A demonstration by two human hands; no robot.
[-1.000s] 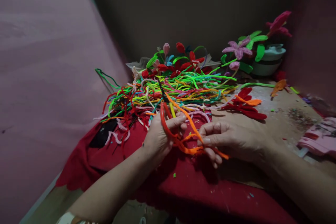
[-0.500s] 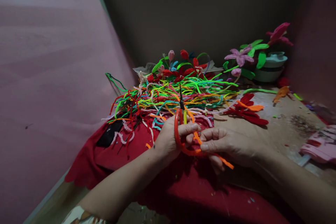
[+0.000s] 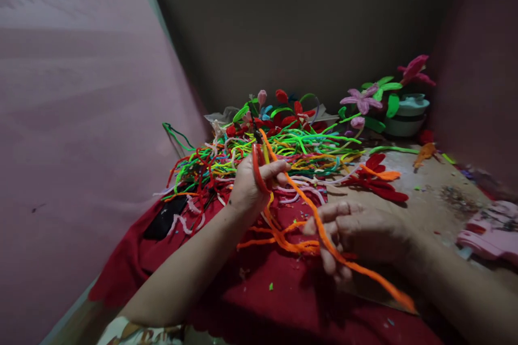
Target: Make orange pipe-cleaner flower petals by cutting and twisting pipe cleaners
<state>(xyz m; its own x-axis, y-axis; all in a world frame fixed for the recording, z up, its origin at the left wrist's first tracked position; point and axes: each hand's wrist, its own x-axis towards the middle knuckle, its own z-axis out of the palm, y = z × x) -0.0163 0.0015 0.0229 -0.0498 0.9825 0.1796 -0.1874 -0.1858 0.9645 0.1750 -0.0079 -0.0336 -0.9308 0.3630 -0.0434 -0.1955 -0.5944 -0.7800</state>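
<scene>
My left hand is closed around a pair of scissors with a red and yellow handle, the dark blades pointing up and away. Its thumb and fingertips also pinch a long orange pipe cleaner, which slants down across the fingers of my right hand. The right fingers are curled around a loose bunch of orange pipe cleaners; some of the grip is hidden behind the strand. A red pipe-cleaner flower with an orange piece lies beyond the right hand.
A heap of multicoloured pipe cleaners spreads over the red cloth. Finished flowers lie behind it. A dark flat object is at left. To the right are a lidded pot, a pink object and a brown board.
My left hand has moved left and up with the scissors. The right hand has shifted slightly right and down, and a long orange strand now stretches between the hands.
</scene>
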